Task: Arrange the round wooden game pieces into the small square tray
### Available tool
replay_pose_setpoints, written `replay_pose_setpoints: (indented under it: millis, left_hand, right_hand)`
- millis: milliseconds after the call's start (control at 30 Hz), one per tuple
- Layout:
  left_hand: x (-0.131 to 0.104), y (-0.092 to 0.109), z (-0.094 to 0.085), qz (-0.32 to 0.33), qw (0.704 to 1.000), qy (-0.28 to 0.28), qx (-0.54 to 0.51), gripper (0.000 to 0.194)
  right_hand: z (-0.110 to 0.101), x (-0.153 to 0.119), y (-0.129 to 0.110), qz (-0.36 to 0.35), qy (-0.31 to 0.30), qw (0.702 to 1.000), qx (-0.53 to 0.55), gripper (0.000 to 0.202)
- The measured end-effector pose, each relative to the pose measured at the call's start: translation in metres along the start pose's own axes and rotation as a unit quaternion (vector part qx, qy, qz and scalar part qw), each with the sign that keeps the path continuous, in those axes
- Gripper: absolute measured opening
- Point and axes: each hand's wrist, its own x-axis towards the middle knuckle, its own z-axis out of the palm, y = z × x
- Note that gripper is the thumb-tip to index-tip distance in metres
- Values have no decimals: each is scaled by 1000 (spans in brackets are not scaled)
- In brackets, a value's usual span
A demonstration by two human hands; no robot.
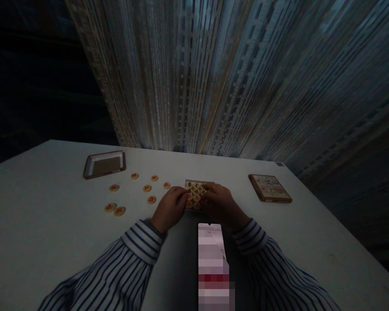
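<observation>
In the middle of the table lies a small box (189, 208) with xiangqi pieces (193, 196) set in rows, black characters in the far rows and red ones nearer. My left hand (171, 208) is closed at the box's left edge, thumb and fingertips pressed against it. Over the right side curls my right hand (224, 206), its fingertips among the pieces and hiding some of them. Whether a piece is held in those fingers cannot be made out. To the left, several loose red-marked xiangqi pieces (151, 200) lie flat on the table.
A shallow brown-rimmed tray or lid (123, 163) rests at the back left of the white table (52, 194). On the right is a flat box with a printed top (270, 186). A lit phone (210, 246) lies close in front. Behind the table hangs a striped curtain (181, 86).
</observation>
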Motion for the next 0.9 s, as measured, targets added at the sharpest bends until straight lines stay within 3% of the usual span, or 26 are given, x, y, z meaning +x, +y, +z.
replay_pose_setpoints:
  millis: [900]
  left_hand:
    - [0,0,0,4,1000,5,-6,19]
  right_hand:
    - [1,-6,-7,-22,11,999,-32,10]
